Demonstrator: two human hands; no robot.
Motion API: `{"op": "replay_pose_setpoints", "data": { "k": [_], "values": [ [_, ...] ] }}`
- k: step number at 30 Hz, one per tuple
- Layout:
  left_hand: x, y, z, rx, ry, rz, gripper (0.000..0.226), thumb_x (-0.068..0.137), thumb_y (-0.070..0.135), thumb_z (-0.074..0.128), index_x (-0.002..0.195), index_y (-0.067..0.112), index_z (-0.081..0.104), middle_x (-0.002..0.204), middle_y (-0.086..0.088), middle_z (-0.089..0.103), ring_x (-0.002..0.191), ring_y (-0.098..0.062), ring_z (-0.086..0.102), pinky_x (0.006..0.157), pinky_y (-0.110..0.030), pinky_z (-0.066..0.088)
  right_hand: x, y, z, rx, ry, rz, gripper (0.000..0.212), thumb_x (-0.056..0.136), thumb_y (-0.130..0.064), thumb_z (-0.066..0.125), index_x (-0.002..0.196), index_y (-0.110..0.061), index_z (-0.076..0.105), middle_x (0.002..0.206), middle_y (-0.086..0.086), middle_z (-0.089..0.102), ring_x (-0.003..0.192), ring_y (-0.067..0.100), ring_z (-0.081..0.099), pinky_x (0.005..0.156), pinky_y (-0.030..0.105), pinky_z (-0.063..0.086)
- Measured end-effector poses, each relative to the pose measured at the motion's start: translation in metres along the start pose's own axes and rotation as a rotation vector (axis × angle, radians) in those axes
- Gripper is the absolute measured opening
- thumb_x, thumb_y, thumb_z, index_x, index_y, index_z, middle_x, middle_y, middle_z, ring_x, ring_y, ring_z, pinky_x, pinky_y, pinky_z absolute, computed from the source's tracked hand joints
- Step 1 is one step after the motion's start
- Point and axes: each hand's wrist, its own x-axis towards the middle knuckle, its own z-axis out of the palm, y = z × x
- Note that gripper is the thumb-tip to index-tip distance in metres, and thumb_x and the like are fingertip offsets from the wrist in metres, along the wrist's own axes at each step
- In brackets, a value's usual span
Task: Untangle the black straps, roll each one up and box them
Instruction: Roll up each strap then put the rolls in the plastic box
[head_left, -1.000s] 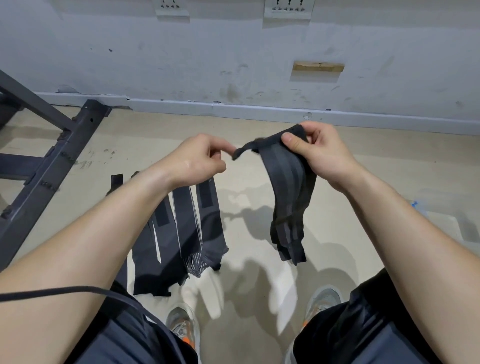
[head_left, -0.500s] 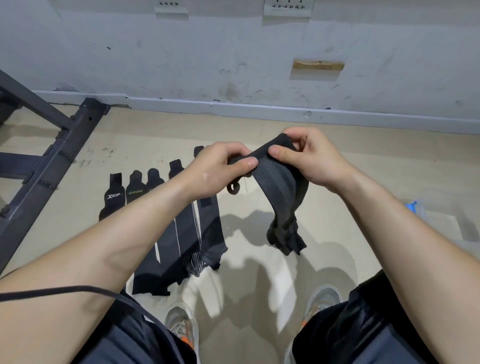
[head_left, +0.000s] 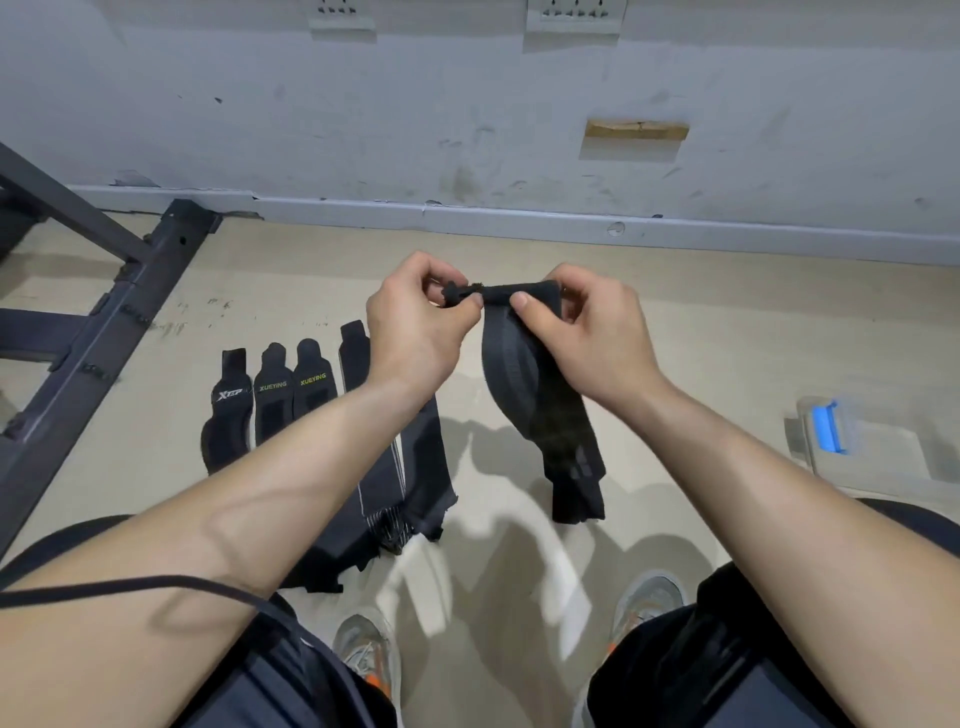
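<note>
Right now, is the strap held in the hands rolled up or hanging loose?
Hanging loose, not rolled: the left hand and right hand pinch the black strap only at its top end; its length dangles below them.

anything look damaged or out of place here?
Yes: the wide straps laid on the floor have ragged, fraying lower ends with loose threads. The three short branded straps beside them lie neat. The held strap, pinched at its top by left hand and right hand, shows no damage.

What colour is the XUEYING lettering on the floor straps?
Yellow-green lettering on black straps; the only view, head, shows it clearly.
</note>
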Motion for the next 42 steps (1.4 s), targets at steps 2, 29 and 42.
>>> {"op": "replay_pose_setpoints", "data": {
  "k": [2, 29, 42],
  "values": [
    [-0.004, 0.004, 0.003, 0.031, 0.035, 0.043, 0.020, 0.081, 0.014, 0.077, 0.081, 0.028, 0.063, 0.070, 0.013, 0.058, 0.063, 0.000, 0.054, 0.060, -0.010, 0.040, -0.007, -0.005, 0.009, -0.023, 0.066, -0.024, 0.034, 0.091, -0.036, 0.071, 0.070, -0.014, 0.055, 0.058, 0.006, 0.050, 0.054, 0.012, 0.039, 0.052, 0.026, 0.032],
    [0.005, 0.003, -0.017, 0.128, -0.253, 0.726, 0.011, 0.091, 0.009, 0.073, 0.101, 0.005, 0.072, 0.107, -0.008, 0.067, 0.095, -0.007, 0.061, 0.080, -0.021, 0.051, 0.008, -0.006, -0.007, 0.663, -0.234, 0.284, 0.024, 0.107, -0.024, 0.048, 0.096, -0.007, 0.061, 0.091, 0.013, 0.064, 0.081, 0.020, 0.061, 0.071, 0.030, 0.050],
    [0.000, 0.010, -0.007, -0.078, -0.242, 0.428, 0.013, 0.082, 0.010, 0.083, 0.085, 0.022, 0.079, 0.097, 0.001, 0.073, 0.093, -0.009, 0.067, 0.080, -0.020, 0.051, 0.006, -0.001, -0.003, 0.512, -0.160, 0.036, 0.002, 0.098, -0.015, 0.063, 0.100, -0.015, 0.064, 0.097, -0.001, 0.067, 0.092, 0.010, 0.062, 0.085, 0.025, 0.048]
  ]
}}
